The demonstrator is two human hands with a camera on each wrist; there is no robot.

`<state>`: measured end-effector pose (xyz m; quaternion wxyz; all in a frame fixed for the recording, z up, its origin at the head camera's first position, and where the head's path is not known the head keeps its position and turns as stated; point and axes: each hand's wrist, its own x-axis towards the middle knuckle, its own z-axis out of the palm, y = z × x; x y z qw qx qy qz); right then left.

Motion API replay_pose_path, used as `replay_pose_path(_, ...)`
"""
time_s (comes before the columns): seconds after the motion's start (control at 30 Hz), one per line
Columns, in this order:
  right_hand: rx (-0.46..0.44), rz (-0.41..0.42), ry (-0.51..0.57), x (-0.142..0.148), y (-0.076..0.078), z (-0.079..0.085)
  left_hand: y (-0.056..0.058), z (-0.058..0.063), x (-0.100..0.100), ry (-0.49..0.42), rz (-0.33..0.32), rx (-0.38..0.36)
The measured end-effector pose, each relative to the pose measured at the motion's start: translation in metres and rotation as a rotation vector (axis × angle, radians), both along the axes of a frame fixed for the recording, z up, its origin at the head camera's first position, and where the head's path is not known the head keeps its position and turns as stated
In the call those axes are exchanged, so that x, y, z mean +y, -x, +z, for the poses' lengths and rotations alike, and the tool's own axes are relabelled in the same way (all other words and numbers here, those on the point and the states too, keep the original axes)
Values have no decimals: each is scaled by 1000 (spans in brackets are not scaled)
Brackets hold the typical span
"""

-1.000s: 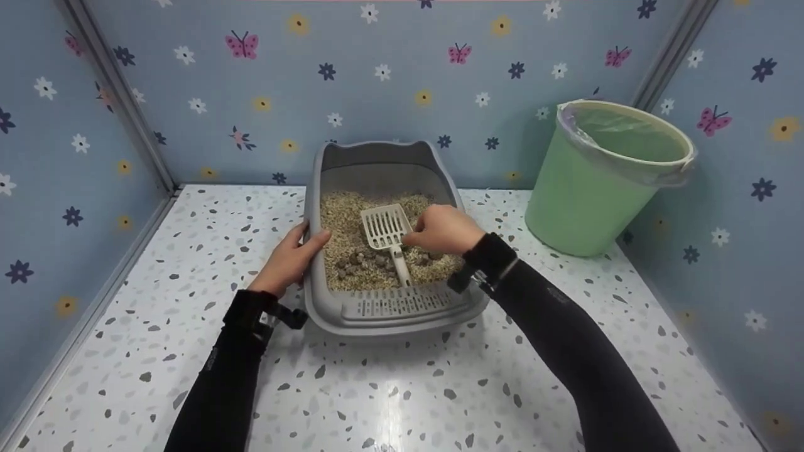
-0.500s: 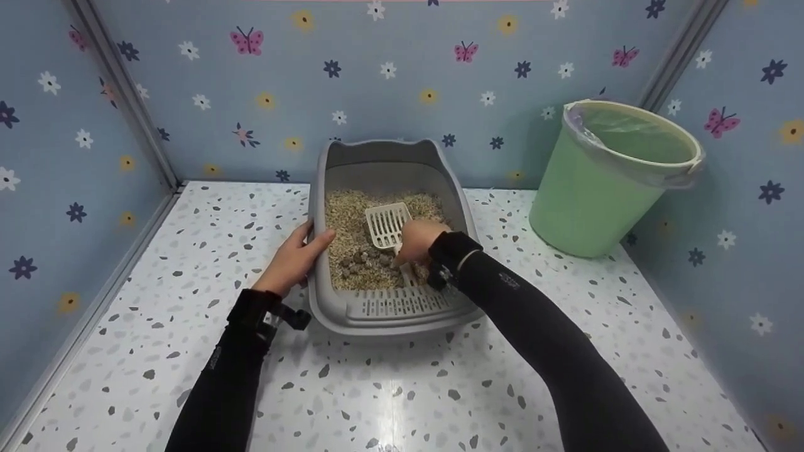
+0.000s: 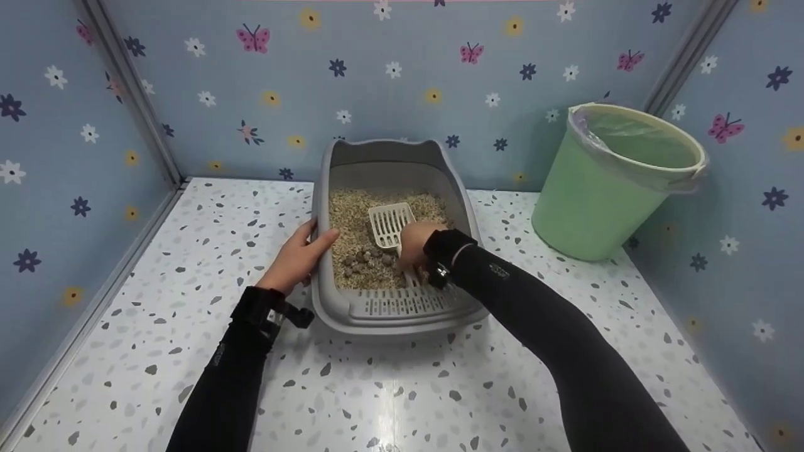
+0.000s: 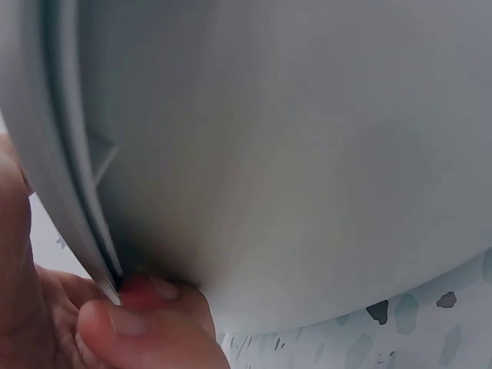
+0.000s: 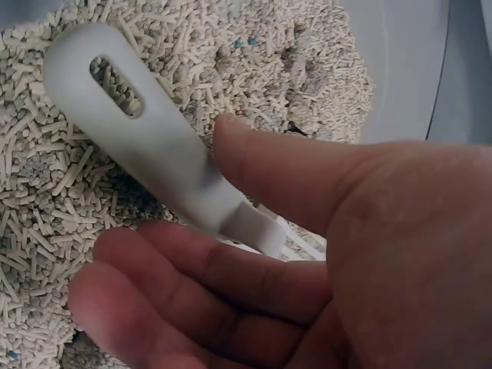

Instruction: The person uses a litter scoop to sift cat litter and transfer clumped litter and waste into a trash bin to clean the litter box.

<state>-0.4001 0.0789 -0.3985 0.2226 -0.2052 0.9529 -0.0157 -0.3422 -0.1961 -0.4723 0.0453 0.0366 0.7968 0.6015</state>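
Observation:
A grey litter box (image 3: 342,320) holds pale pellet litter (image 3: 352,210) with several dark clumps (image 3: 370,260) near its front. On the litter lies a cream slotted litter scoop (image 3: 391,223), its handle toward the front. My right hand (image 3: 419,245) is at the handle; in the right wrist view, thumb and fingers lie on opposite sides of the scoop handle (image 5: 154,138). My left hand (image 3: 298,254) holds the box's left rim, thumb above. The left wrist view shows its curled fingertips (image 4: 146,330) under the rim, beside the box's outer wall (image 4: 307,177).
A green bin (image 3: 597,201) with a clear liner stands at the back right. Flower-patterned panels (image 3: 389,119) rise behind and on both sides. The box rests on a white speckled floor (image 3: 352,389).
My right hand has come down and left, from beside the scoop's slotted head onto its handle. The left hand stays on the rim. The whole view has shifted slightly.

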Motion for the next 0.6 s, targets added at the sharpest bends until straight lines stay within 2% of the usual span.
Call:
replay_pose_path(0.23,6,-22,19,0,3,0,1,1,1,3,13,0)
replay_pose_path(0.5,13,1,20,2,5,-2,2,1,-1,-3,6,-10)
replay_pose_path(0.6,0,-34,44,2,6,-3,2,0,-1,-4,5,-11)
